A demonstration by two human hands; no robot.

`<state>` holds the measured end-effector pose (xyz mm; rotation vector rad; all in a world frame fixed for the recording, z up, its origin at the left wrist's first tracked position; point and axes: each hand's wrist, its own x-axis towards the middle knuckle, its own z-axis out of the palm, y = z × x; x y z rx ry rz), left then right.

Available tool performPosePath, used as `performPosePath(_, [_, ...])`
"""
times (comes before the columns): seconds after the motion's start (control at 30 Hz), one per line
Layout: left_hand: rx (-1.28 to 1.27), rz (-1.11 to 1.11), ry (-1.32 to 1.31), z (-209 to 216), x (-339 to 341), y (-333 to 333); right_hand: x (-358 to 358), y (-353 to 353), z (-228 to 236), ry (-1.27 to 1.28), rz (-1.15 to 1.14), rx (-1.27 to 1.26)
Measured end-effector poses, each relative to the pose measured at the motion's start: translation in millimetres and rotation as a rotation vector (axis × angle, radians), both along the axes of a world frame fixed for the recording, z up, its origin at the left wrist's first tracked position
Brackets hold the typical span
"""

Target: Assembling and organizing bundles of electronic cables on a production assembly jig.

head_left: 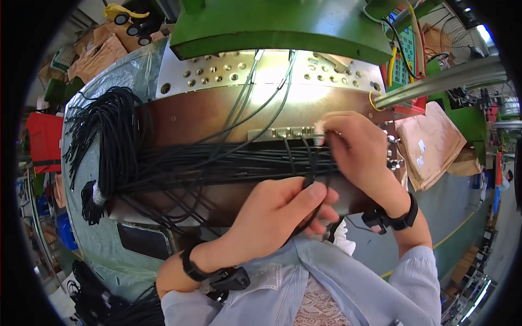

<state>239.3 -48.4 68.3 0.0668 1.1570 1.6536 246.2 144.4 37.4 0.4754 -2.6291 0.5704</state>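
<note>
My left hand (pixel 274 213) pinches a black cable (pixel 311 175) between thumb and fingers, in front of the bench's brown strip. At the right end of a small metal fixture bar (pixel 266 134), my right hand (pixel 360 152) is bent with its fingertips together. Something pale, perhaps a finger cover or a small part, shows at those fingertips; blur hides what they grip. Other thin cables run up to the bar's slots. A long bundle of black cables (pixel 239 163) lies across the bench just before the bar, passing beneath my hands.
A thick hank of black cables (pixel 117 125) hangs at the left. Above stands a green machine block (pixel 277 30) over a perforated metal plate (pixel 204 73), two cables rising to it. A phone (pixel 143 241) lies at lower left. A metal pipe (pixel 440 87) crosses at upper right, above brown cardboard (pixel 435 138).
</note>
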Motion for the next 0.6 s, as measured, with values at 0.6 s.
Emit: performPosePath(0.6, [0.028,-0.173,-0.160,-1,-26,13,13,25,3,-0.169,-0.045,-0.093])
